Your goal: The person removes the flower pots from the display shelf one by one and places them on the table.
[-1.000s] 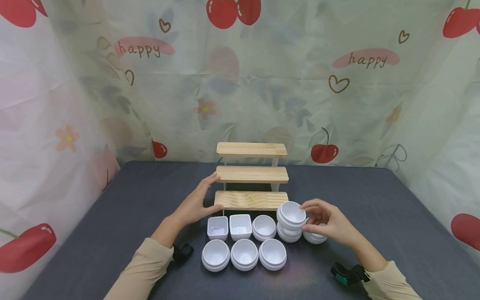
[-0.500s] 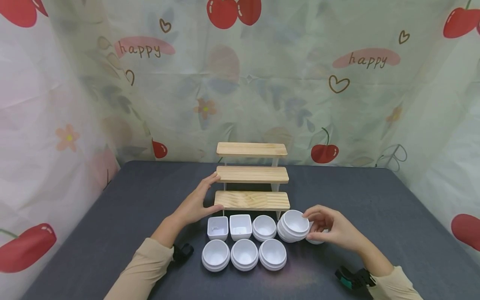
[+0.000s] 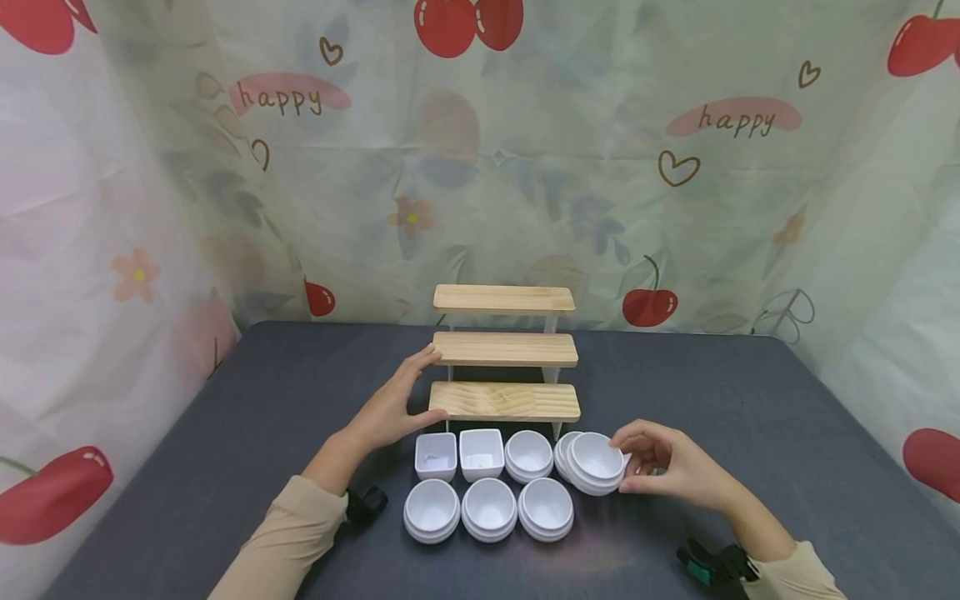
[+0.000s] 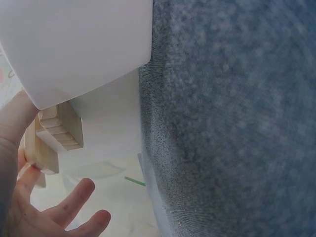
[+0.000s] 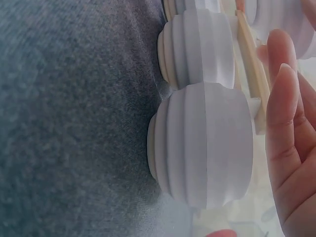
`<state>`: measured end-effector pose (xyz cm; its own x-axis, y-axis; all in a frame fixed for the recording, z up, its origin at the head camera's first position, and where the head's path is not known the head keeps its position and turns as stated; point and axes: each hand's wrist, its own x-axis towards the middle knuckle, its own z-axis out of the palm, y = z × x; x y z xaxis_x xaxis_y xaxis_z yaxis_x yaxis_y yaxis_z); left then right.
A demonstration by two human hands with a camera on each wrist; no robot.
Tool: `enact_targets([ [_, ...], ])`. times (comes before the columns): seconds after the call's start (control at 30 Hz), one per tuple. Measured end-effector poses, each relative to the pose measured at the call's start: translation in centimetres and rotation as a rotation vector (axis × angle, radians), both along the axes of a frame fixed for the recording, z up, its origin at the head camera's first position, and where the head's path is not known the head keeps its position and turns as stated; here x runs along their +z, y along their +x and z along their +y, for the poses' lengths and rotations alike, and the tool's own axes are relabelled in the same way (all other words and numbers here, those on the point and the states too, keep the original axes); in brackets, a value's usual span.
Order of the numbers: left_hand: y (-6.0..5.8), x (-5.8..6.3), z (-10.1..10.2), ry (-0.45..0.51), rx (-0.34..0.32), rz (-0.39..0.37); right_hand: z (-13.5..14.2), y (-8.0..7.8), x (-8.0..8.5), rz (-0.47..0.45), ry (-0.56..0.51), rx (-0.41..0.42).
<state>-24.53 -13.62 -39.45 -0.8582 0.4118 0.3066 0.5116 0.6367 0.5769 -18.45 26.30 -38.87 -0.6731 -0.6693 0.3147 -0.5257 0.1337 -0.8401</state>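
Note:
My right hand (image 3: pixel 671 467) pinches a white round bowl (image 3: pixel 597 457) by its right side, beside another round bowl (image 3: pixel 564 450) it partly covers. In the right wrist view, the held bowl (image 5: pixel 284 22) is at the upper right, raised above the ribbed bowls on the cloth. Fingers of my left hand (image 3: pixel 386 408) are spread at the left side of a three-tier wooden display stand (image 3: pixel 504 348). One fingertip touches the middle shelf and the thumb touches the lowest. The left wrist view shows other fingers extended, holding nothing.
Two square white bowls (image 3: pixel 436 455) and a round bowl (image 3: pixel 528 454) stand before the stand. Nearer is a row of three round bowls (image 3: pixel 490 507). Dark cloth (image 3: pixel 300 383) covers the table; a printed curtain (image 3: pixel 555 208) hangs around it.
My right hand has carried the pinched bowl down and to the right, away from the lowest shelf. The bowl behind it is partly uncovered. My left hand stays at the stand.

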Motion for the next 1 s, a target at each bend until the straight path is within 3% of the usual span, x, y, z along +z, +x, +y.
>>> enact_targets([
  [0.43, 0.10, -0.02, 0.01, 0.001, 0.002, -0.007, 0.42, 0.45, -0.27, -0.044, -0.024, 0.062],
  [1.0, -0.01, -0.01, 0.01, 0.000, 0.008, -0.013, 1.02, 0.69, -0.86, -0.089, 0.010, 0.073],
])
